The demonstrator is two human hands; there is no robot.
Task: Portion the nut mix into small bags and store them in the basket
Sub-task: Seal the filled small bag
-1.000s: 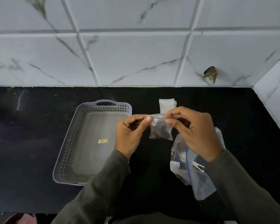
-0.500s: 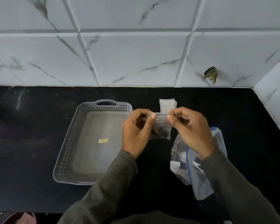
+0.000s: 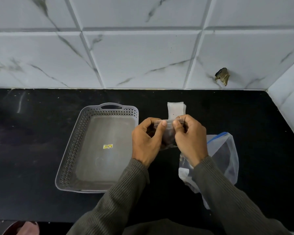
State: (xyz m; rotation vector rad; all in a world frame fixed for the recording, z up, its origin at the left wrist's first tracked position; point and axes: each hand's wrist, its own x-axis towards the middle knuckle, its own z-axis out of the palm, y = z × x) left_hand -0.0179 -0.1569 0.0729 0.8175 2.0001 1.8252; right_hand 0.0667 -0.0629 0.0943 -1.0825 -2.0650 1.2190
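head | left hand (image 3: pixel 145 142) and right hand (image 3: pixel 191 140) pinch small bag (image 3: pixel 168 132) top | basket (image 3: pixel 71 150) yellow sticker (image 3: pixel 107 146) writing unreadable

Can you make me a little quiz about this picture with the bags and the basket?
1. True or false: the grey perforated plastic basket already holds a filled bag.
2. What lies furthest right on the black countertop? A) a bowl B) a large clear zip bag with a blue strip C) a spoon
3. How many hands pinch the top of the small clear plastic bag of nuts?
Key: 1 false, only a yellow sticker shows inside. 2 B. 3 two, the left hand and the right hand.
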